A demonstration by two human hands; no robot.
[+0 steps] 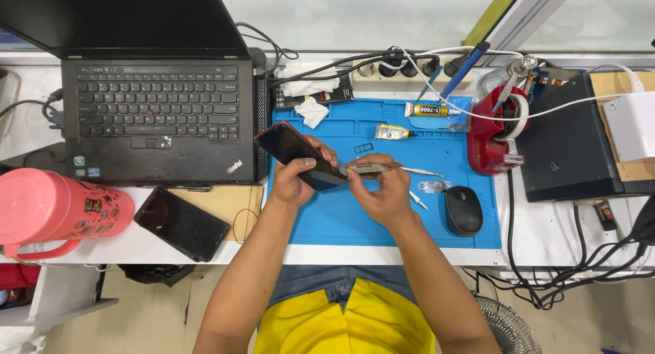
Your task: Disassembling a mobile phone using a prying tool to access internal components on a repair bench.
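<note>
Fingers of my left hand (295,180) wrap around a dark smartphone (299,155), thumb across its glass face, holding it tilted with its top end pointing toward ten o'clock above the blue work mat (355,221). At three o'clock from it, my right hand (385,194) pinches a slim metal tool (374,168) between thumb and forefinger, closed tight on it, the near end meeting the phone's lower edge and the thin tip sticking out toward three o'clock.

On the mat, at twelve o'clock from my hands, lie a small crumpled glue tube (393,131) and, farther up, a longer glue tube (430,110). A black mouse (463,211) sits at four o'clock from my right hand. A red tape dispenser (492,139) stands on the mat's right edge, at two o'clock. Off the mat at nine o'clock is an open black laptop (157,112), with a second dark phone (181,224) lying flat at eight o'clock and a pink flask (58,211) beyond it.
</note>
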